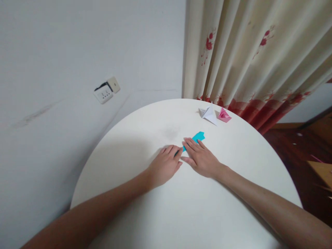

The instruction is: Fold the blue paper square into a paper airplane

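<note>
A folded strip of turquoise paper (199, 137) lies slantwise on the white round table (124, 138), its wider notched end pointing away to the right. My right hand (201, 157) rests flat over the middle of the paper, fingers stretched out and thumb apart. At the paper's near-left end is my left hand (166, 164), its fingers bent and closed on that end. Only a narrow bit of turquoise shows between the two hands; the part under my fingers is hidden.
Near the table's far right edge stand a white folded-paper figure (209, 114) and a pink folded-paper figure (224, 115). Behind them hangs a cream curtain (238, 62) with red flowers. A wall socket (103, 94) sits on the white wall at left.
</note>
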A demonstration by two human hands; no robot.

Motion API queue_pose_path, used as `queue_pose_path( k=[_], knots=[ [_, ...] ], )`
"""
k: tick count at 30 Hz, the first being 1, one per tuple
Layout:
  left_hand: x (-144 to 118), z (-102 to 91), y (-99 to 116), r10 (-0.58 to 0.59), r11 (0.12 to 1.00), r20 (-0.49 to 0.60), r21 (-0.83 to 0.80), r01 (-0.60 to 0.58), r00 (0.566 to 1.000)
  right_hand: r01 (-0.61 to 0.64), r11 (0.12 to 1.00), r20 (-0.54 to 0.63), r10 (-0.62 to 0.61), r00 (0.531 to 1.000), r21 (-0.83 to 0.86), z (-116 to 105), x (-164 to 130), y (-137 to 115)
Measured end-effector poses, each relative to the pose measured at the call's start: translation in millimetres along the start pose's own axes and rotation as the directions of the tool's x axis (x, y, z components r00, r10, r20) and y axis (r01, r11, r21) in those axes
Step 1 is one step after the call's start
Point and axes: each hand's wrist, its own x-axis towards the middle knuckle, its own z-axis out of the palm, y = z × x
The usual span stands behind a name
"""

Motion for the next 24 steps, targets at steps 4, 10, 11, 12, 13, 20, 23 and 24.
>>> queue_pose_path(
  k=[4,10,11,12,13,20,23,24],
  knots=[
    [-14.7,2.5,9.8,-0.062,0.993,0.030,0.104,0.058,0.998,-0.023,1.000,0.010,0.023,1.000,-0.001,-0.4,-0.3,1.1],
    [-29.9,-2.1,19.6,-0.092,0.979,0.104,0.191,0.071,0.990,-0.026,1.000,0.016,0.026,1.000,-0.007,-0.4,-0.8,1.8],
    [-31.5,-3.2,21.3,-0.100,0.977,0.110,0.198,0.077,0.989,-0.024,1.000,0.019,0.025,1.000,-0.010,-0.4,-0.9,1.7],
    [-33.1,-4.2,22.6,-0.110,0.975,0.111,0.205,0.086,0.988,-0.024,1.000,0.022,0.024,0.999,-0.013,-0.4,-1.0,1.6],
    [-34.7,-5.1,23.5,-0.120,0.973,0.107,0.209,0.096,0.987,-0.026,1.000,0.023,0.026,0.999,-0.015,-0.4,-1.0,1.4],
    [-28.5,-14.2,3.9,-0.203,0.974,0.034,0.106,0.198,0.979,-0.030,0.999,0.026,0.031,0.999,-0.018,-0.6,-0.9,0.7],
    [-9.9,-12.9,-9.7,-0.214,0.976,-0.046,-0.059,0.212,0.976,-0.022,1.000,0.027,0.023,0.999,-0.017,-0.9,-1.0,0.5],
    [-3.6,-10.7,-12.8,-0.159,0.983,-0.073,-0.109,0.151,0.985,-0.018,1.000,0.027,0.019,0.999,-0.015,-0.9,-1.1,0.5]
  ],
)
